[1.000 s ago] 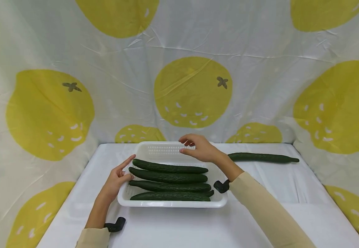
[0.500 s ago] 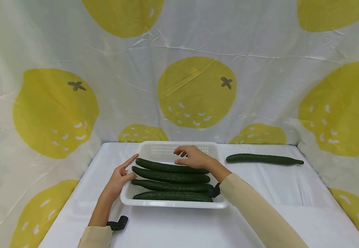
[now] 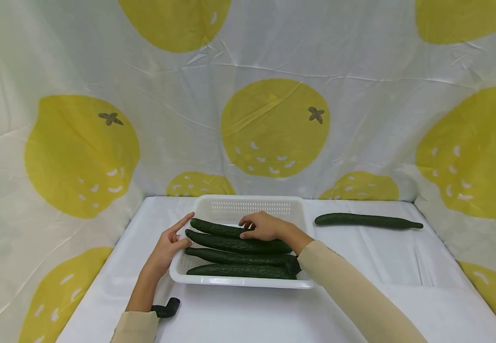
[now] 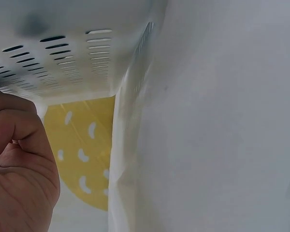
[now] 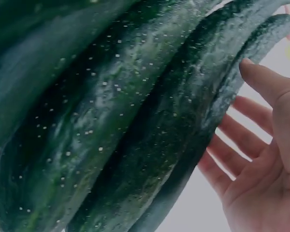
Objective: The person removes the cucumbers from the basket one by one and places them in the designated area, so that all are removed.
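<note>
Our left hand point(image 3: 165, 248) grips the white basket point(image 3: 243, 282) by its left rim, lower centre of the frame; our right hand point(image 3: 267, 226), fingers apart, reaches over the farthest cucumber point(image 3: 215, 229) inside.

We wear beige sleeves: a left sleeve point(image 3: 135, 327) and a right sleeve point(image 3: 355, 290), both plain and slightly creased. By the left cuff sits a stubby black wrist fitting point(image 3: 168, 307) — bent like an elbow, rounded at its end — and a dark right-wrist fitting point(image 3: 292, 265) shows partly.
</note>
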Demonstrator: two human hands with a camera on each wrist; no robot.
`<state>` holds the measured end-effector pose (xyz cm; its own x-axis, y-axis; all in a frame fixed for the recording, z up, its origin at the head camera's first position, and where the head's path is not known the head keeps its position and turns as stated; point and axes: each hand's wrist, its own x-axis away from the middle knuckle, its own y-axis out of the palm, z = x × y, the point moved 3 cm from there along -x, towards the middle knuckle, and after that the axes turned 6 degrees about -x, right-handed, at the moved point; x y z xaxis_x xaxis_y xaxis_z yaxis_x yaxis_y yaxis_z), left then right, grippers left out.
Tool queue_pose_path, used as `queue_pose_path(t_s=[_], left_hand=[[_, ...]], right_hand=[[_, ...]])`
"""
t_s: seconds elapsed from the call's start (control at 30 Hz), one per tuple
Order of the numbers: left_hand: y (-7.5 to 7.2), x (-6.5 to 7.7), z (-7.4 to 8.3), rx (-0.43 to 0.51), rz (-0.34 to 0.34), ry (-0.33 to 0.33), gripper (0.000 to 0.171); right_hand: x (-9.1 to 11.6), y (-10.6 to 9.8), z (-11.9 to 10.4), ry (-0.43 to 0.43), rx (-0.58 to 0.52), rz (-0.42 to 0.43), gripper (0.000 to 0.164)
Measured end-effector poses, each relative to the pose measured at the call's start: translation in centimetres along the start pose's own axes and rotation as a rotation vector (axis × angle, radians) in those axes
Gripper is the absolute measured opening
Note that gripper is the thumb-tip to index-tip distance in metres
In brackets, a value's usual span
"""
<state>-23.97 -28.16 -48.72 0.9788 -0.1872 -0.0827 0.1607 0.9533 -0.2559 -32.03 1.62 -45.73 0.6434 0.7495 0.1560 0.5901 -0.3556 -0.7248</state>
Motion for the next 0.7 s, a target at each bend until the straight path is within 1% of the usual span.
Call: queue_pose_path(t_s=[0.07,0.17,0.27,0.4,0.57,0.7], left_hand=[[0.08,-0.06,0.03,0.000,-0.002,0.000,0.081],[0.20,-0.12,-0.05,0.004,0.004,-0.011,0.081],[0.33,-0.14,-0.11,0.005,0.014,-0.029,0.081],[0.46,-0.12,-0.10,0.001,0.008,-0.037,0.081],[0.42,-0.13,0.03,0.006,0.001,-0.035,0.081],[0.27,-0.06,0.04,0.016,0.004,-0.033,0.081]], right_hand=[[-0.01,0.28,0.29,0.026,0.019,-0.020,0.044],[-0.05,0.54,0.66,0.042,0.047,-0.031,0.043],[-0.10,0.67,0.81,0.043,0.062,-0.030,0.045],[-0.14,0.75,0.83,0.028,0.057,-0.024,0.045],[-0.15,0.40,0.57,0.002,0.017,0.023,0.044],[0.00,-0.18,0.12,-0.027,0.016,0.071,0.044]])
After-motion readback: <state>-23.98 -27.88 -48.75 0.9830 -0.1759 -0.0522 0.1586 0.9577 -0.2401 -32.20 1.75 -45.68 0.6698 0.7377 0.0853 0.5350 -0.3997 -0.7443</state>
